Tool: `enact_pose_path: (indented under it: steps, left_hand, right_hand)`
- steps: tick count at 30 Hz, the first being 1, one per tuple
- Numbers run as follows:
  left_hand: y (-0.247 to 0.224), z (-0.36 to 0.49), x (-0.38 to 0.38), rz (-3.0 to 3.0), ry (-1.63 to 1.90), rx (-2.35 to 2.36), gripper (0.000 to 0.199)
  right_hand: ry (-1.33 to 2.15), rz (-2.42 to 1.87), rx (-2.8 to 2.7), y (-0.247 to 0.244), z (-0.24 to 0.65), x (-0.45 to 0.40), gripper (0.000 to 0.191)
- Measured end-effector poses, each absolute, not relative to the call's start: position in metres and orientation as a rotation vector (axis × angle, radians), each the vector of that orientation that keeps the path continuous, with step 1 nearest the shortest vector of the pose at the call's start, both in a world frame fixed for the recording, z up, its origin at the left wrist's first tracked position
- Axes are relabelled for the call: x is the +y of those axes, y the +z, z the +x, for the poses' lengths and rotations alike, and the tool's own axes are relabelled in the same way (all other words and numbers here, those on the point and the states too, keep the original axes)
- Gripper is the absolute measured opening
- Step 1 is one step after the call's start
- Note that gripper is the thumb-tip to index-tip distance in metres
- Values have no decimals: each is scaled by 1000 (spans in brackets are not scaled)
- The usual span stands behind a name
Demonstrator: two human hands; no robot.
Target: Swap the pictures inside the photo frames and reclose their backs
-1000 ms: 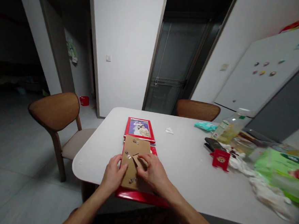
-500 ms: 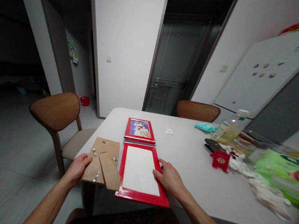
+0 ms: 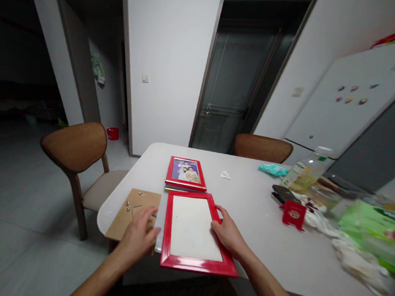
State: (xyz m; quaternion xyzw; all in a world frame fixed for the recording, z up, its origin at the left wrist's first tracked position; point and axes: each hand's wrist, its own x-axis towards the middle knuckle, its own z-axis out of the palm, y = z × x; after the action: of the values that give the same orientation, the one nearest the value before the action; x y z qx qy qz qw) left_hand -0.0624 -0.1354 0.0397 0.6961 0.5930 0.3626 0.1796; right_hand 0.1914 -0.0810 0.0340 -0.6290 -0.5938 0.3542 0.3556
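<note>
A red frame (image 3: 199,264) with a white panel inside lies at the table's near edge, its front end jutting over. My right hand (image 3: 228,233) grips its right side, thumb on top. To its left, a brown backing board (image 3: 121,221) with metal clips rests on the table's near left corner. Over that board's right part is my left hand (image 3: 139,234), fingers apart and slightly blurred, hiding part of the board. Behind the red frame lies a second red frame with a photo (image 3: 186,170), on top of something with a silvery edge.
The white table (image 3: 247,205) carries a scrap of white paper (image 3: 225,174), a teal packet (image 3: 273,170), a bottle (image 3: 305,173), a black item, a red stand (image 3: 294,214) and a green tissue pack (image 3: 374,228) at right. Wooden chairs stand left (image 3: 75,148) and behind (image 3: 263,147).
My left hand has let go of the backing board's left edge and moved right over it. The board now lies on the table. The red frame has shifted slightly right with my right hand.
</note>
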Motion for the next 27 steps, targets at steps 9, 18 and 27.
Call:
enact_pose_path:
  steps: [9,18,27]
  left_hand:
    - [46,4,-145,2163,480,1530,70]
    - [47,20,-142,2106,792,1438,78]
    - [68,-5,-144,2075,1237,1591,46]
  right_hand:
    - [1539,-1170,-943,45,182,-99,81]
    - [1575,-1109,-923,54,180,-99,81]
    - [1278,-1346,-1148,51,183,-88,76]
